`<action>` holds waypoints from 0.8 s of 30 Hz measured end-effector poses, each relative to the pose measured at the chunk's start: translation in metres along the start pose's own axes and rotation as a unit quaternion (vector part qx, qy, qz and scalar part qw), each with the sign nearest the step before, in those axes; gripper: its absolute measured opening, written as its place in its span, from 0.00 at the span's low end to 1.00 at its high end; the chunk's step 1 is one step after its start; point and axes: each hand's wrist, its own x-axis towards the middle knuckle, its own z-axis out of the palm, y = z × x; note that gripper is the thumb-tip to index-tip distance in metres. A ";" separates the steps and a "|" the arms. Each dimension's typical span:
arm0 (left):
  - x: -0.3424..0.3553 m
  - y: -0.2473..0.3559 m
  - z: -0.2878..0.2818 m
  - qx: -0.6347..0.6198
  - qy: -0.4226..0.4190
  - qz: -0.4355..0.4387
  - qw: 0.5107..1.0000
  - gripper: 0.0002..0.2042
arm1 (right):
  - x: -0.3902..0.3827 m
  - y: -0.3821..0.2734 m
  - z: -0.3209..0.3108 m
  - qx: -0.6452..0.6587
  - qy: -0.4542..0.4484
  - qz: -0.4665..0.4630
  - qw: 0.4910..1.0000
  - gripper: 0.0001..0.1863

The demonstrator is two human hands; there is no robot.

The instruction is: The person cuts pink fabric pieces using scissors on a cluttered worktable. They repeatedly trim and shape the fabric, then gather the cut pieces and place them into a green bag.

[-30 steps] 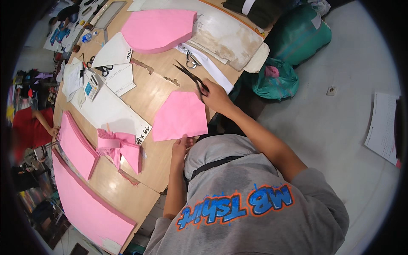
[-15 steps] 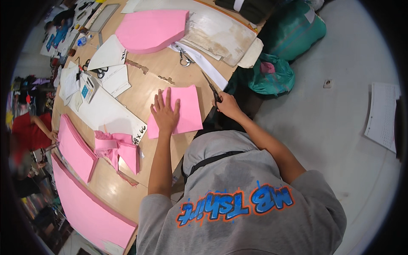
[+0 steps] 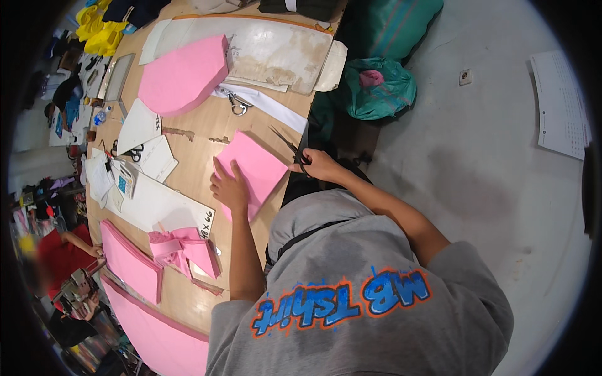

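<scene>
Head view: wood-topped counter (image 3: 193,160) carries everything. Biggest item on it: curved pink stack (image 3: 157,332), lower left, partly behind the sleeve. Next size down: thick pink block (image 3: 182,75) at the far end, well apart from the work.

Work item is the small pink panel (image 3: 258,169), flat on the counter near the edge by the person's body, one corner toward the right. Single or layered, can't tell.

Left hand (image 3: 229,187): palm down on the panel's left edge, fingers spread, not gripping. Right hand (image 3: 318,165): fingers wrapped around the handles of the dark scissors (image 3: 290,145), just beside the panel's right corner; contact with it unclear. Blades point up-left, away from the body, clear of the panel.

My read: step in hand is placing and steadying the panel, not cutting. Next move calls for light, flat left-hand pressure so the panel doesn't skid or skew, with the blade tips kept off the pink and away from the left fingers.
</scene>
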 end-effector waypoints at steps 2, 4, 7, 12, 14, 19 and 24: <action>-0.007 0.001 0.001 -0.022 0.042 0.024 0.999 0.38 | -0.002 -0.001 -0.003 -0.052 0.006 -0.005 0.999 0.41; -0.010 0.005 0.003 0.002 0.109 0.073 0.991 0.38 | -0.003 -0.002 -0.006 -0.044 -0.016 -0.007 0.999 0.43; -0.004 0.014 0.007 -0.034 0.100 0.218 0.970 0.34 | 0.001 -0.005 -0.004 -0.062 -0.036 -0.011 0.997 0.42; 0.021 0.040 0.014 -0.008 0.095 0.225 0.970 0.30 | 0.015 -0.024 0.003 -0.059 -0.020 -0.076 0.995 0.42; 0.025 0.041 0.014 -0.034 0.069 0.212 0.974 0.29 | 0.019 -0.032 0.007 -0.058 -0.033 -0.071 0.995 0.42; 0.037 0.038 0.011 -0.029 0.066 0.214 0.974 0.26 | 0.021 -0.041 0.019 -0.057 -0.019 -0.069 0.996 0.42; 0.045 0.035 0.012 -0.048 0.057 0.208 0.975 0.25 | 0.027 -0.041 0.022 -0.092 -0.005 -0.068 0.993 0.43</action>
